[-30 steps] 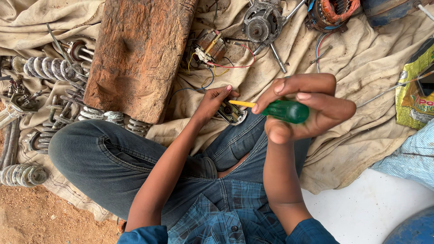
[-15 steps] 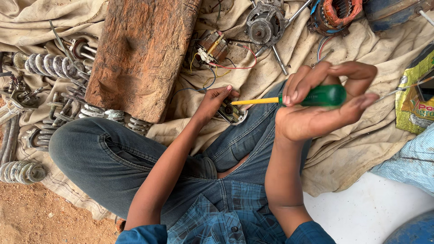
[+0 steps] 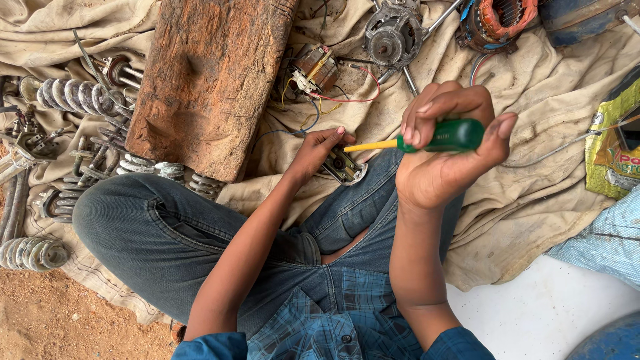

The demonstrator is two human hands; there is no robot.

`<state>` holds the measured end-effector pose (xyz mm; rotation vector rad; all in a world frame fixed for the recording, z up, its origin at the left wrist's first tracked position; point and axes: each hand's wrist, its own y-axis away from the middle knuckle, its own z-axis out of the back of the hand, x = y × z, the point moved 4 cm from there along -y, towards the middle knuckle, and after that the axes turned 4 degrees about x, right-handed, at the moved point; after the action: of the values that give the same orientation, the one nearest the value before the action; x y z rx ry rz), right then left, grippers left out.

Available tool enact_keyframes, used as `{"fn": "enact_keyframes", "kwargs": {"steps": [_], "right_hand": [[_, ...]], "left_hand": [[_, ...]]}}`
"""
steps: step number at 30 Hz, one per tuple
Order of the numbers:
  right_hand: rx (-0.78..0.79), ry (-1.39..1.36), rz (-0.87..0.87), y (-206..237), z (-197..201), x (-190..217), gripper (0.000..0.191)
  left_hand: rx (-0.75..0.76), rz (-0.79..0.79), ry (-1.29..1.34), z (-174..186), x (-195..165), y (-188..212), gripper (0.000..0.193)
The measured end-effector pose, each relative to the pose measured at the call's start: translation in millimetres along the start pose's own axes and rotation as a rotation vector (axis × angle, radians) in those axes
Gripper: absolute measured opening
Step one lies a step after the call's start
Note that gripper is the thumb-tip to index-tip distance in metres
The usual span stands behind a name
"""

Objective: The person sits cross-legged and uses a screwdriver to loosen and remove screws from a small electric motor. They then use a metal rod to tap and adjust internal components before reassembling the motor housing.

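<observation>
My right hand [image 3: 448,153] grips the green handle of a screwdriver [image 3: 440,136] whose yellow shaft points left toward a small metal part [image 3: 345,167]. That part rests on my jeans-covered knee, and my left hand [image 3: 315,152] holds it down with its fingers curled over it. The screwdriver's tip is hidden behind the fingers of my left hand. I sit cross-legged on a beige cloth [image 3: 533,180].
A thick wooden block [image 3: 207,80] lies to the upper left. Coiled springs [image 3: 73,97] and metal parts lie left of it. Motor pieces [image 3: 393,33], a copper-wound stator [image 3: 500,20] and a wired coil [image 3: 313,67] lie ahead. A yellow-green packet [image 3: 610,147] is at right.
My right hand has raised the screwdriver and turned it so the shaft lies nearly level, pointing at the part. My left hand has stayed on the metal part.
</observation>
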<state>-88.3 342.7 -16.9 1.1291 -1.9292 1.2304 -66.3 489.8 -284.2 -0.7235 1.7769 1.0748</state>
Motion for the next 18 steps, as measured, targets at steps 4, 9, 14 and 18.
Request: {"fn": "enact_keyframes", "kwargs": {"steps": [4, 9, 14, 18], "right_hand": [[0.026, 0.13, 0.228, -6.5, -9.5, 7.5, 0.066], [-0.006, 0.271, 0.302, -9.7, -12.6, 9.8, 0.064], [-0.005, 0.246, 0.166, -3.8, -2.2, 3.2, 0.066], [-0.009, 0.13, 0.047, -0.5, 8.0, -3.5, 0.072]], "left_hand": [[-0.009, -0.004, -0.022, -1.5, -5.5, 2.9, 0.053], [-0.011, 0.019, -0.038, -4.0, -8.7, 5.9, 0.055], [-0.009, 0.063, -0.064, -6.0, -11.0, 8.0, 0.057], [-0.012, 0.043, -0.03, -7.1, -12.6, 8.5, 0.057]]}}
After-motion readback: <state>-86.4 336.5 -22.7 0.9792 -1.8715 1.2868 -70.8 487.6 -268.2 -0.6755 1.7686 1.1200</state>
